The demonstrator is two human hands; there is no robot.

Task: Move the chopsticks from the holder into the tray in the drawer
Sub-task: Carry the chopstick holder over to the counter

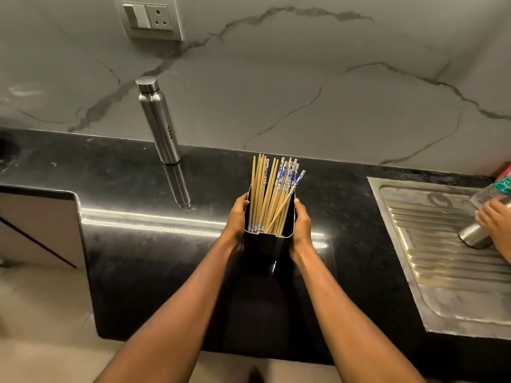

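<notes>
Left hand (237,217): clasped on the left wall of the holder (265,244), fingers curled round its far side, gripping.
Right hand (302,225): clasped on the right wall, fingers curled round the back, gripping likewise.
Holder: dark, boxy, upright, squeezed between both hands; resting on the counter (138,244) or just off it, cannot tell which.
Chopsticks (272,194): all inside the holder, bundled and leaning away; plain bamboo ones to the left, blue-patterned ones to the right, one slanted across the rest.
Drawer and tray: not in view.
Step in hand: by the look of it the very first, holder taken up, no chopstick out yet.
Next move: probably calls for bringing the holder to the drawer, kept level against spilling, then one hand freed for pinching a bunch by the upper ends.
Draining board (442,286): ribbed steel, to the right, well apart from the holder; another person's hand (495,225) there on a small flask (474,236).
Steel bottle (159,120): tall, capped, standing at the back of the counter, left of the holder.
Wall: veined marble, with a switch and socket plate (152,19) high on the left.
</notes>
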